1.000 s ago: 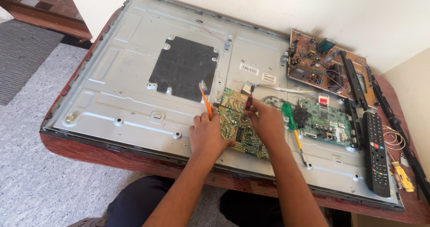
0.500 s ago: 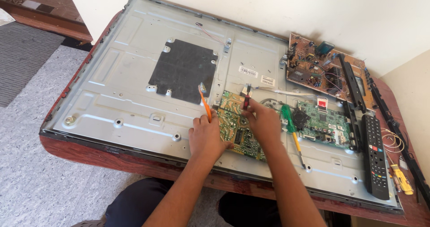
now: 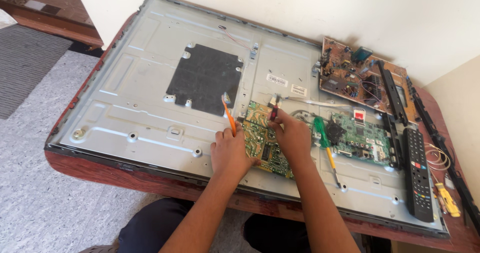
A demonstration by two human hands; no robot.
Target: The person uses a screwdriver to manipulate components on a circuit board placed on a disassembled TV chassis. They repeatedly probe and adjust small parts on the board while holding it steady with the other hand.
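While the opened television back panel (image 3: 150, 108) lies flat on the red-edged bench (image 3: 100, 170), both hands work at its lower centre, on the green-yellow circuit board (image 3: 262, 143); the left hand (image 3: 230, 153) rests at the board's 9 o'clock edge, its grip closed on an orange-handled tool (image 3: 228, 114) that points toward 12 o'clock; the right hand (image 3: 292, 135) lies over the board's 2 o'clock corner, its fingers pinched on a small red-and-dark tool (image 3: 273, 112) whose tip I cannot make out; the board sits on the panel at 5 o'clock from the black square pad (image 3: 205, 78). At 3 o'clock from the right hand, touching or just beside it, lies a green-handled screwdriver (image 3: 325, 145) with a yellow shaft, tip toward 5 o'clock; beyond it sits a green main board (image 3: 362, 135); a brown circuit board (image 3: 350, 75) lies at the panel's 2 o'clock corner; a black remote control (image 3: 417, 173) lies at the 4 o'clock edge, with a small yellow tool (image 3: 446, 199) just beside it on the bench.
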